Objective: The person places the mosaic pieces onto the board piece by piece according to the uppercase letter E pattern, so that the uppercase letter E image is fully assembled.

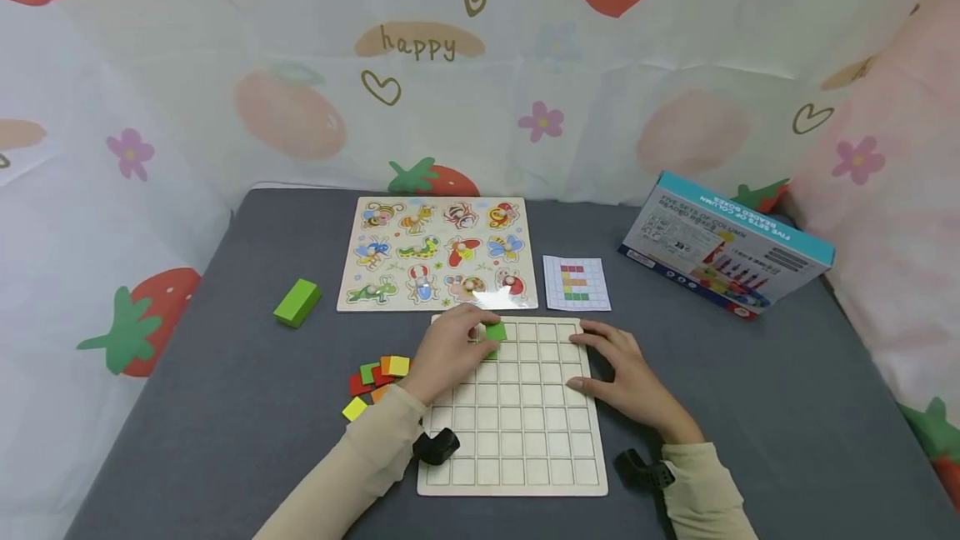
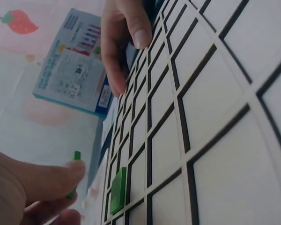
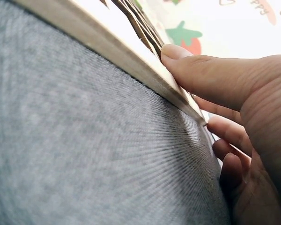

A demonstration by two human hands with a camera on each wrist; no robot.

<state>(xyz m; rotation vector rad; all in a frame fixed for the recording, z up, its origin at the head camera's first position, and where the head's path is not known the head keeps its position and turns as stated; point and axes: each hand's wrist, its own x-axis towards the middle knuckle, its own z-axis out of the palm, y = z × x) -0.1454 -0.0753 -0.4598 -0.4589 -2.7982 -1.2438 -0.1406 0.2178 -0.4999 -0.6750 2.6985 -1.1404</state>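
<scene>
A pale wooden grid board (image 1: 513,471) lies in front of me. Over its far left part, my left hand (image 1: 448,352) pinches a small green square tile (image 1: 495,331) between thumb and fingers; the left wrist view shows it raised off the board. Another green tile (image 2: 118,191) lies in a cell of the grid, partly hidden by the thumb in the head view. My right hand (image 1: 622,373) rests at the board's right edge, thumb and fingertips touching the rim, holding no tile.
Left of the board are several loose red, orange, yellow and green tiles (image 1: 360,385). Farther left stands a green block (image 1: 297,303). Behind are an insect picture board (image 1: 480,269) and a card with a coloured grid pattern (image 1: 592,298). A printed box (image 1: 720,248) sits back right.
</scene>
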